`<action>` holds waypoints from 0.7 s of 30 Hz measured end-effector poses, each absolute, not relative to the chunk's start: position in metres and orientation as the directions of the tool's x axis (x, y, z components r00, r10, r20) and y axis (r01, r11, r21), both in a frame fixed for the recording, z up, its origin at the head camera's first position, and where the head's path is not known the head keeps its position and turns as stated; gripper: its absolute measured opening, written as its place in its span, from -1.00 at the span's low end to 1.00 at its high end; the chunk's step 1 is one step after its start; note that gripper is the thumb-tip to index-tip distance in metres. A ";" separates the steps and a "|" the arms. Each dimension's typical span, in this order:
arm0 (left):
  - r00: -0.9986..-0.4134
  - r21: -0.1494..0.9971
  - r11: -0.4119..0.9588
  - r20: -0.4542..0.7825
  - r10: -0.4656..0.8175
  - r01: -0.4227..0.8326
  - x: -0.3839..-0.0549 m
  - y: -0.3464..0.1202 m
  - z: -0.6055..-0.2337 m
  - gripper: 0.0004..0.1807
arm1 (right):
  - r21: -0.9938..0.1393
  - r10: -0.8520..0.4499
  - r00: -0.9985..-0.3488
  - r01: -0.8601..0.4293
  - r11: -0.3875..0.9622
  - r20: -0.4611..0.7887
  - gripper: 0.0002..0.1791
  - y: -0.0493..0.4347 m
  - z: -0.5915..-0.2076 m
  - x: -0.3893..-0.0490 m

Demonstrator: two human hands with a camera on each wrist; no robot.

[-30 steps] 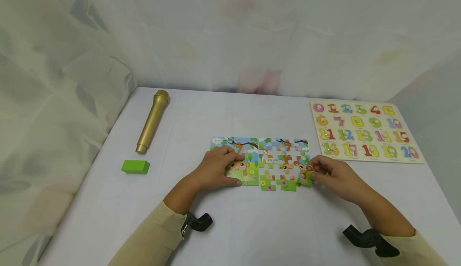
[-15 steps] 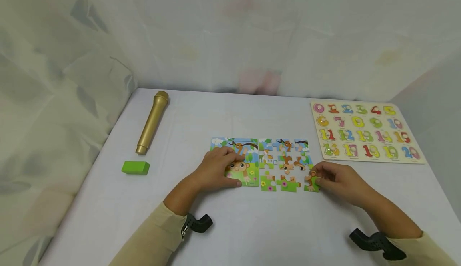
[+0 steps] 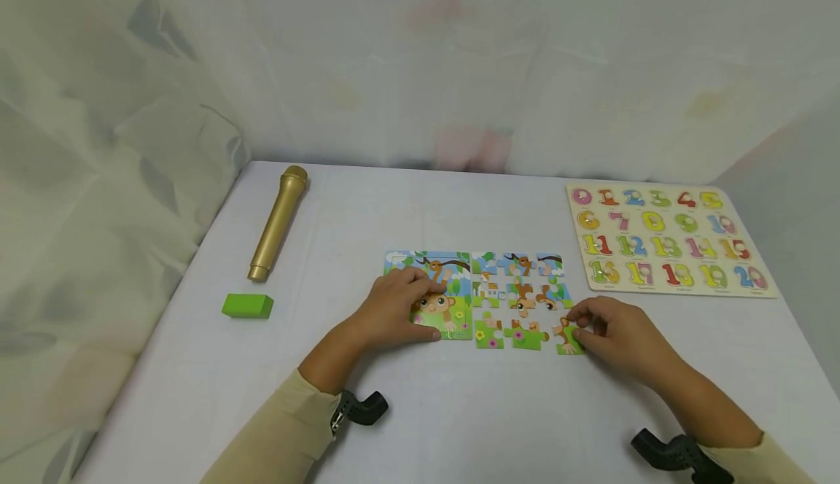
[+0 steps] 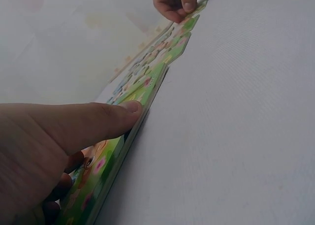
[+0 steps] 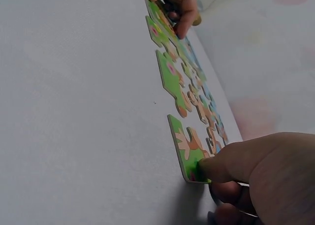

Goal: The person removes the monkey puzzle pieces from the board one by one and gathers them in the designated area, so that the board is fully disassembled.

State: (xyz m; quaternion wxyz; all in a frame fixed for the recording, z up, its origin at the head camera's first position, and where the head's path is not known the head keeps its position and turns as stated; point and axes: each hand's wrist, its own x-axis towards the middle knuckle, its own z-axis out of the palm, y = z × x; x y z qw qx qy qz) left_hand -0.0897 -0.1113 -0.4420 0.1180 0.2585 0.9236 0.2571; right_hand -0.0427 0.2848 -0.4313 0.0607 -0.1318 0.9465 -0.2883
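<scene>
My left hand [image 3: 392, 307] rests on a puzzle board [image 3: 461, 309] with a monkey picture, thumb lying near its front edge and the other fingers spread over the picture. Right of the board, loose jigsaw pieces lie in rows with gaps between them. My right hand [image 3: 623, 337] pinches the jigsaw piece [image 5: 184, 146] at the front right corner of this group, green with part of the monkey. That piece is low over the white cloth, apart from the flowered jigsaw piece [image 3: 527, 337] to its left. In the right wrist view the thumb covers part of its face.
A number board [image 3: 669, 240] with coloured numerals from 0 to 20 lies at the back right. On the left are a gold toy microphone [image 3: 278, 221] and a green block [image 3: 247, 306]. Fabric walls [image 3: 420, 68] stand behind the table and at its sides.
My right hand has drawn the corner jigsaw piece right and toward me, away from the neighbouring pieces, and turned it a little. The left hand has stayed on the board.
</scene>
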 end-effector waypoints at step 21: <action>-0.780 0.354 0.726 0.015 0.626 0.590 -0.072 -0.128 -0.438 -0.28 | -0.504 -0.272 -0.958 -0.278 0.818 0.087 -0.71 0.275 -0.431 -0.036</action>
